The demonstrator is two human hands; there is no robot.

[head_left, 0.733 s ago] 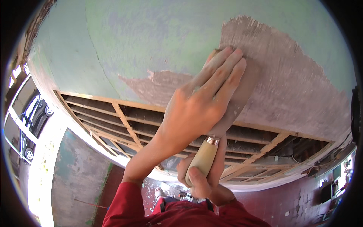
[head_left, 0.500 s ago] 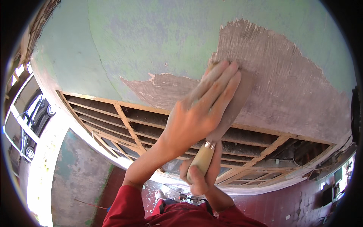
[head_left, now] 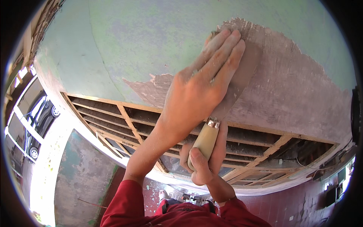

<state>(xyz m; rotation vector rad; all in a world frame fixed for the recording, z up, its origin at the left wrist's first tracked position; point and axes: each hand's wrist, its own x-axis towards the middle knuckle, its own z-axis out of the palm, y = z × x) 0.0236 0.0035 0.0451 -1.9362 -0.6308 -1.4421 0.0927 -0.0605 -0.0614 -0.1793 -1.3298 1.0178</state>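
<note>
My right hand (head_left: pixel 201 166) is closed round the pale wooden handle (head_left: pixel 205 139) of a scraper, its thumb along the handle. The scraper's long, flat, greyish blade (head_left: pixel 244 77) points up and lies against a painted wall (head_left: pixel 147 34). My left hand (head_left: pixel 198 89) lies stretched over the blade, fingers together and pointing up, pressing near its left side. Dust coats those fingers. Under and beside the blade, a brownish-mauve patch (head_left: pixel 287 75) with a ragged upper edge shows among the green paint. The left hand hides part of the blade and patch.
Below the painted surface runs a wooden-framed opening with dusty slats (head_left: pixel 102 109). A worn grey-green panel (head_left: pixel 81 178) stands at lower left. Beyond it are bright ground and a dark car (head_left: pixel 39 117). A loose wire (head_left: pixel 308 166) hangs at right above a red floor (head_left: pixel 272 206).
Both hands and the scraper have moved upward along the wall; the blade tip is now close to the upper edge of the bare patch.
</note>
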